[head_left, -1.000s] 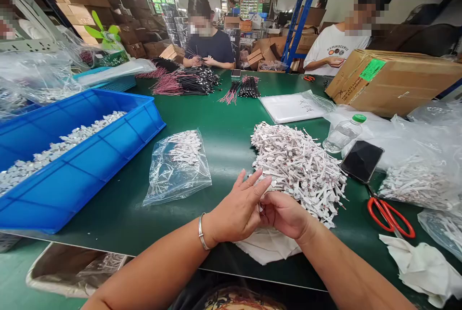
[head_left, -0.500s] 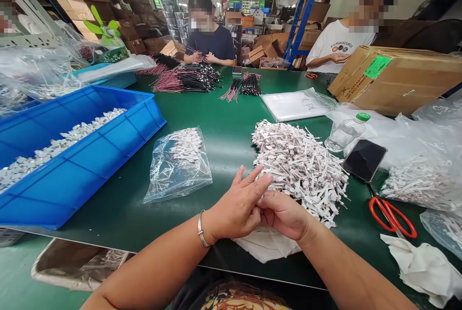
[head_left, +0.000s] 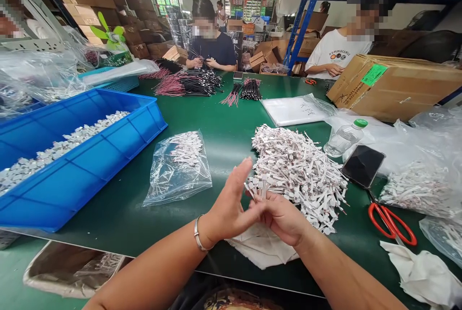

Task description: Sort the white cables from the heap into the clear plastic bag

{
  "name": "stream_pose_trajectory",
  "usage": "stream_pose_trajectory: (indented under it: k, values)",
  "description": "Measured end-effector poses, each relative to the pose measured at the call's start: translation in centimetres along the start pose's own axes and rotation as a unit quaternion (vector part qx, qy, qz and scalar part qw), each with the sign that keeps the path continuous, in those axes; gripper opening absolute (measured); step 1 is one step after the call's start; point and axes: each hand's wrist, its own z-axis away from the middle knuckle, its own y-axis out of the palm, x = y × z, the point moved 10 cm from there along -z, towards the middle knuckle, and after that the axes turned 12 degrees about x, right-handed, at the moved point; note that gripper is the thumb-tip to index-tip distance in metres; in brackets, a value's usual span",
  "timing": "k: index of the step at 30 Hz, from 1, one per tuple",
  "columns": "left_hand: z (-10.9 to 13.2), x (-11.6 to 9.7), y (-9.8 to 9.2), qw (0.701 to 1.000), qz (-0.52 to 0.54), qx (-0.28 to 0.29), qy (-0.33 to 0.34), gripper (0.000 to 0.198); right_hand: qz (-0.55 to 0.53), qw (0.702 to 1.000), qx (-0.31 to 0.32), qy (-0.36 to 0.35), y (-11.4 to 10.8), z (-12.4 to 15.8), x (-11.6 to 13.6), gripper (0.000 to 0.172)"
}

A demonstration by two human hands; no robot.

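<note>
My right hand (head_left: 287,218) pinches a small bunch of white strip-like pieces (head_left: 257,189), their ends pointing up past the fingertips. My left hand (head_left: 231,206) is open beside it, fingers stretched upward, its thumb reaching across to the right hand's fingers. Just behind the hands spreads a large heap of the same white strips (head_left: 301,170), some with reddish ends. Under my hands a pale cloth (head_left: 265,250) lies at the table's near edge. Left of the heap is a clear plastic bag (head_left: 178,170) with more white strips on it or inside; I cannot tell which.
At left stands a long blue bin (head_left: 86,165) of small whitish parts. Red-handled scissors (head_left: 391,223), a phone (head_left: 364,164), a bottle (head_left: 344,139) and a crumpled cloth (head_left: 422,269) lie at right. Two people work across the green table (head_left: 133,218), near black-and-pink wire bundles (head_left: 191,83) and a carton (head_left: 393,83).
My left hand's fingers have lifted away from the right hand and straightened upward. The bunch of white strips, hidden before, now shows in my right hand. The view has tilted slightly.
</note>
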Motion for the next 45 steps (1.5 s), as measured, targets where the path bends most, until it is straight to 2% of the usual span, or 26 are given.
stream_pose_trajectory:
  k: [2, 3, 4, 6, 8, 10, 13, 17, 20, 25, 28, 37, 43, 45]
  values:
    - [0.4, 2.7, -1.2, 0.99, 0.081, -0.078, -0.089, 0.072, 0.009, 1.0, -0.02, -0.002, -0.4, 0.0, 0.2, 0.023]
    - [0.6, 4.1, -1.2, 0.978, 0.129, -0.095, -0.13, 0.066, 0.017, 0.999, -0.028, -0.004, -0.5, 0.0, 0.3, 0.024]
    - [0.6, 5.2, -0.8, 0.964, 0.183, -0.095, -0.164, 0.062, 0.025, 0.999, -0.035, -0.005, -0.5, 0.1, 0.4, 0.024]
    - [0.5, 6.6, 0.9, 0.93, 0.298, -0.055, -0.209, 0.054, 0.038, 0.998, -0.045, -0.013, -0.6, 0.2, 0.6, 0.026]
    - [0.4, 6.9, 2.2, 0.899, 0.377, -0.025, -0.222, 0.044, 0.047, 0.998, -0.046, -0.016, -0.6, 0.2, 0.7, 0.027]
    - [0.3, 6.9, 2.4, 0.889, 0.401, -0.029, -0.217, 0.039, 0.051, 0.997, -0.046, -0.019, -0.5, 0.3, 0.7, 0.028]
    - [0.5, 6.9, 2.0, 0.902, 0.378, -0.047, -0.205, 0.042, 0.057, 0.997, -0.055, -0.023, -0.6, 0.3, 0.7, 0.03]
    - [0.5, 6.8, 2.1, 0.913, 0.352, -0.034, -0.201, 0.042, 0.065, 0.996, -0.063, -0.024, -0.8, 0.1, 0.9, 0.031]
    - [0.4, 6.6, 2.0, 0.908, 0.367, -0.037, -0.2, 0.043, 0.069, 0.995, -0.062, -0.023, -0.8, 0.1, 0.9, 0.032]
    - [0.5, 7.3, 1.4, 0.89, 0.391, -0.072, -0.225, 0.033, 0.076, 0.995, -0.056, 0.011, -0.6, 0.3, 0.4, 0.032]
    - [0.3, 7.6, 1.3, 0.89, 0.388, -0.063, -0.232, 0.031, 0.089, 0.995, -0.044, 0.022, -0.4, 0.3, 0.1, 0.032]
    - [0.1, 6.9, 1.8, 0.918, 0.336, -0.026, -0.208, 0.029, 0.123, 0.99, -0.063, 0.015, -0.8, 0.3, 0.3, 0.034]
    - [0.1, 6.0, 1.7, 0.946, 0.265, -0.017, -0.185, 0.037, 0.132, 0.987, -0.085, -0.012, -0.7, 0.5, 0.7, 0.036]
    - [0.2, 6.0, 1.8, 0.943, 0.274, -0.016, -0.187, 0.04, 0.146, 0.985, -0.086, -0.026, -0.6, 0.6, 1.1, 0.036]
